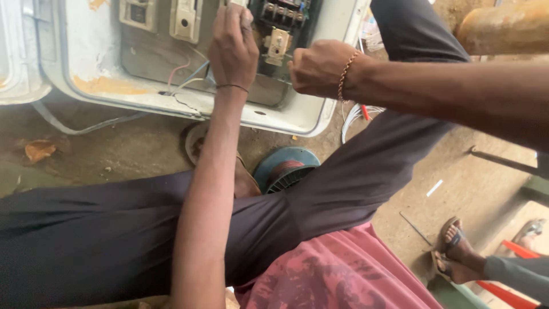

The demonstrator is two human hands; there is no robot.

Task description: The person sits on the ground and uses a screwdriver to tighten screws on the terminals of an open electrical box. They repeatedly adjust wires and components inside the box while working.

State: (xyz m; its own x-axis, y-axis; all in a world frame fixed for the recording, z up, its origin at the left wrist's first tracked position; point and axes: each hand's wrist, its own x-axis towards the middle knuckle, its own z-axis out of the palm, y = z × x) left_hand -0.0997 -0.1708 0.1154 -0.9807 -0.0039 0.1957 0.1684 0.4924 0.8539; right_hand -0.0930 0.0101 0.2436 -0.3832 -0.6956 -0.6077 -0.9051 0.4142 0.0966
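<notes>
An open white metal electrical box [286, 117] with rust patches lies in front of me on the ground. Inside are beige switch parts [186, 20], a black terminal block [283, 14] and thin loose wires [189, 74]. My left hand [231, 46], a thin band on its wrist, reaches into the box, its fingers closed on a small pale part at the frame's top edge. My right hand [314, 68], wearing a bead bracelet, is a closed fist at the box's right side, by the terminal block. What it holds, if anything, is hidden.
My dark-trousered legs and red shirt fill the lower frame. A blue round fan cover [286, 169] lies between my legs. White wires [354, 114] trail right of the box. Another person's sandalled feet [457, 249] stand at lower right. A rusty pipe [503, 26] is top right.
</notes>
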